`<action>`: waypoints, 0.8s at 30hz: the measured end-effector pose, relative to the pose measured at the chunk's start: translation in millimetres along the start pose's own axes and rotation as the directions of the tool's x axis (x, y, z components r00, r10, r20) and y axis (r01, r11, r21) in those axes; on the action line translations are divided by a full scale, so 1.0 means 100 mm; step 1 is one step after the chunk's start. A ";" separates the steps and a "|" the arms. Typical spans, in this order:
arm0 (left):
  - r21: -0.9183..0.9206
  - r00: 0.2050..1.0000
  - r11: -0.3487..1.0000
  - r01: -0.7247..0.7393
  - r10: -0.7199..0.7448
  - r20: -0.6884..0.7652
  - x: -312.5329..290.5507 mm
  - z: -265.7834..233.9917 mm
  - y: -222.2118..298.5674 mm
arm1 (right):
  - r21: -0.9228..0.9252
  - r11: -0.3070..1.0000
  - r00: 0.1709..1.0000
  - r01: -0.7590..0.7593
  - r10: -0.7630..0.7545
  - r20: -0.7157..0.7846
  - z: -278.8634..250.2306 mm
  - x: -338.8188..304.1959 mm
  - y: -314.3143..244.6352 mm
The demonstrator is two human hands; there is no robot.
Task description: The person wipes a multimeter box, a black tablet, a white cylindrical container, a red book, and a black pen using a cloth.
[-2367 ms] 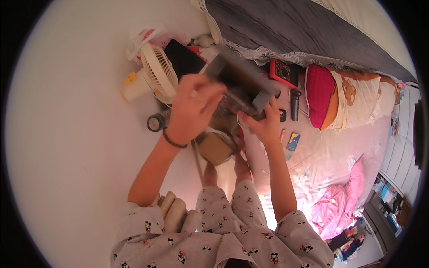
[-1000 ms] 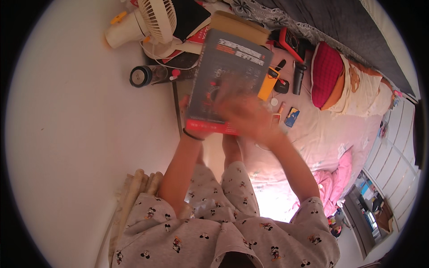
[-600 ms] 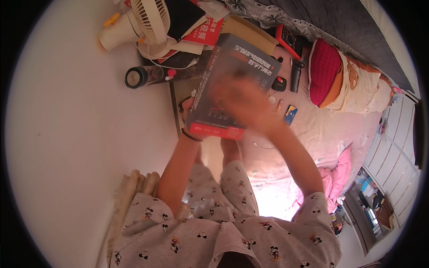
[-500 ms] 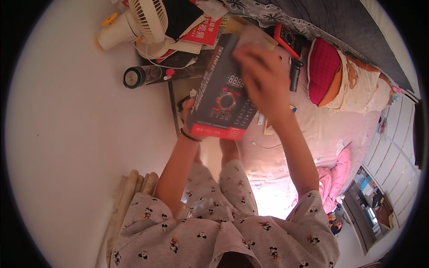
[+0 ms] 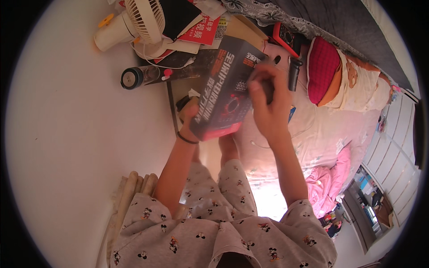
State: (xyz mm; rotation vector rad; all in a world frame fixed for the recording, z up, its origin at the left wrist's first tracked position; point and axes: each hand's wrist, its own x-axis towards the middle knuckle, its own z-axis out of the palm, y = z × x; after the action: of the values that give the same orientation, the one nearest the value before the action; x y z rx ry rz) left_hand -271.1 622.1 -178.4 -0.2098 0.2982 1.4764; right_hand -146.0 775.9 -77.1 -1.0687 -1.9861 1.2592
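A dark grey multimeter box (image 5: 223,96) with a red lower band is tilted in front of me, a meter pictured on its face. My left hand (image 5: 191,117) grips its lower left side; the box hides most of those fingers. Close to the right side of the box is my right hand (image 5: 272,105), its fingers curved with a gap between them and the thumb. Nothing shows inside that hand, and whether it touches the box is unclear. Beyond it, a red and black multimeter (image 5: 285,38) lies on the bed beside a black flashlight-like cylinder (image 5: 293,73).
A white fan (image 5: 145,20), papers with a red booklet (image 5: 205,30) and a clear bottle with a dark lid (image 5: 132,78) occupy the dark table at upper left. On the pink bed (image 5: 339,129) are a crimson pillow (image 5: 319,71), a thin cable and a pink cloth (image 5: 328,178).
The box has turned, showing more of its lettered side. My right hand has moved down and a little right from the top of the box.
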 end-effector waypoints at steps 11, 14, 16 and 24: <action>0.787 0.905 0.583 -0.203 0.419 -0.077 0.05 0.14 0.04 | 0.019 0.966 0.947 -0.257 0.248 0.205 0.05 -0.17 -0.04; 0.596 0.940 0.779 -0.195 0.322 -0.114 0.03 -0.01 0.06 | -0.016 0.986 0.941 -0.165 0.162 0.297 0.11 -0.22 -0.02; 0.402 0.975 0.903 -0.154 0.204 -0.085 0.02 -0.02 0.07 | 0.013 0.993 0.955 -0.116 0.108 0.275 0.16 -0.23 -0.08; 0.158 0.982 0.984 -0.084 0.109 -0.157 -0.04 -0.23 -0.02 | 0.153 0.976 0.987 0.157 -0.162 0.016 0.08 0.11 -0.25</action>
State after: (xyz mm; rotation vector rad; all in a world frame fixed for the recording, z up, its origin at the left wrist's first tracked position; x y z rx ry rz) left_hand -271.4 611.1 -198.9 -0.1977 0.5590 1.5276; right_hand -166.1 775.2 -57.0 -0.8063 -1.9206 1.3203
